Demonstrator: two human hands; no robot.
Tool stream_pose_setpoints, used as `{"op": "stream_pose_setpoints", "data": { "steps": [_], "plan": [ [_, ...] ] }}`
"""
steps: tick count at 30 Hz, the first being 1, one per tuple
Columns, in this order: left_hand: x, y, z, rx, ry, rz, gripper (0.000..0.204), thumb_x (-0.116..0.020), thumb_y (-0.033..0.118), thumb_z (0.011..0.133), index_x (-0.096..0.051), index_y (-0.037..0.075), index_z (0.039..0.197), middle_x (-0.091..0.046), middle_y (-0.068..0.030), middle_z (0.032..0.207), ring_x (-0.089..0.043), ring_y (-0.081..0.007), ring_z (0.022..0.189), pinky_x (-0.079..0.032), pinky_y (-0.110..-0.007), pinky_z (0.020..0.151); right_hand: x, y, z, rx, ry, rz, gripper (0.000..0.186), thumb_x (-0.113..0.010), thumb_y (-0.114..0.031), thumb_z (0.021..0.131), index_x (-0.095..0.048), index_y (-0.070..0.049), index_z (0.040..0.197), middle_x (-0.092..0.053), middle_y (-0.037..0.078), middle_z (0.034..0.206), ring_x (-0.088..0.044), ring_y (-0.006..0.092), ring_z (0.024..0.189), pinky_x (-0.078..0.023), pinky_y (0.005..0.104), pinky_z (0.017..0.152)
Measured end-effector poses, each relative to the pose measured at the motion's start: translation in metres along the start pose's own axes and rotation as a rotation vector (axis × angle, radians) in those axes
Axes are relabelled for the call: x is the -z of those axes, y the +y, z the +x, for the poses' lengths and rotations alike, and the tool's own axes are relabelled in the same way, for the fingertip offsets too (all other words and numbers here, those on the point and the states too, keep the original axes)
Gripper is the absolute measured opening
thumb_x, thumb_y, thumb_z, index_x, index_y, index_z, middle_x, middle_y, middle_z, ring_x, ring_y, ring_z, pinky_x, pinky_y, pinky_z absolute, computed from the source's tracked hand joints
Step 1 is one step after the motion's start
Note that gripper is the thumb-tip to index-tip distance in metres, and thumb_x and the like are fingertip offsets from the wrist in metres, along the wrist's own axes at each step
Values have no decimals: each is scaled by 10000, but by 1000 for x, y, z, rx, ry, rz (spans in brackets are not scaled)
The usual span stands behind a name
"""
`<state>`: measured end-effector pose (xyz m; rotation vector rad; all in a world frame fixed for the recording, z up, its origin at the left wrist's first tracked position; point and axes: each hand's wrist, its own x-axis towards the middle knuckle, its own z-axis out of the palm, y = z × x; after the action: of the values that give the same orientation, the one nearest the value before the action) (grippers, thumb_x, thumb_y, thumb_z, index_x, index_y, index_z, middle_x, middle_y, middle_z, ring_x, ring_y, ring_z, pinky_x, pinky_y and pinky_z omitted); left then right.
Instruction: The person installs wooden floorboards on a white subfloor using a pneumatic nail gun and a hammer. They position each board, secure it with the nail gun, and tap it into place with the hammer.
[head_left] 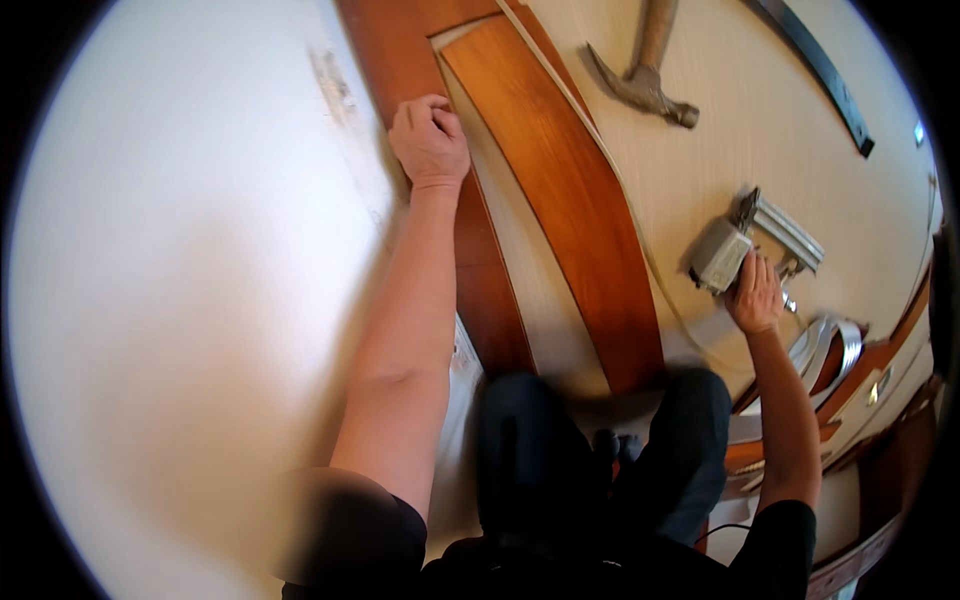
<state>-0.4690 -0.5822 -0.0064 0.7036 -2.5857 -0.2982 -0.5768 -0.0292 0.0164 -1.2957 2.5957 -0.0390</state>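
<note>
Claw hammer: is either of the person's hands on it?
No: the claw hammer lies apart from both, with the right hand on the nail gun and the left hand at the reddish-brown board.

We are seeing a white wall [160, 250] filling the view from seven to eleven o'clock, with a scuffed, brownish patch [332, 85] showing near eleven. A soft shadow [210, 400] is dimming it toward eight. At two o'clock we are looking over a pale, faintly grained surface [720, 150], floor or board being unclear. Beyond, a small bright spot [918, 133] is gleaming.
</note>
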Motion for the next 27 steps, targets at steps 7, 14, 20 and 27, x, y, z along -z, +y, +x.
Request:
{"op": "stream_pose_setpoints", "data": {
  "steps": [7, 14, 20, 27],
  "plan": [
    [5, 24, -11, 183, -91, 145, 272, -631, 250, 954, -622, 107, 1186, -608, -154, 1101, -583, -367, 1053, -443, -513, 890, 3, -5, 0, -42, -106, 96, 726, -661, -152, 823, -435, 51, 1482, -622, 164, 1096, -600, 348, 993, -517, 449, 865],
    [-3, 116, -26, 579, -372, 129, 741, -622, 447, 1018, -387, -49, 1516, -474, -227, 1363, -446, -401, 1293, -330, -544, 1110, 13, -4, 5, -35, -129, 93, 687, -579, -98, 886, -396, 30, 1535, -621, 129, 1103, -601, 299, 1037, -530, 398, 903],
    [4, 120, -12, 564, -511, -142, 753, -646, 433, 1011, -373, -51, 1520, -495, -281, 1393, -528, -444, 1261, -442, -494, 1096, 26, -4, 12, 17, -173, 30, 745, -635, -116, 874, -379, 3, 1564, -639, 144, 1132, -615, 312, 1064, -529, 425, 920],
    [48, 18, 53, 140, -533, 139, 369, -631, 334, 1011, -663, 52, 1247, -612, -198, 1309, -588, -399, 1186, -479, -496, 1034, 159, -10, 20, -290, -367, 69, 872, -729, -247, 887, -294, -56, 1619, -716, 248, 969, -712, 414, 838, -575, 513, 724]
  ]
}}
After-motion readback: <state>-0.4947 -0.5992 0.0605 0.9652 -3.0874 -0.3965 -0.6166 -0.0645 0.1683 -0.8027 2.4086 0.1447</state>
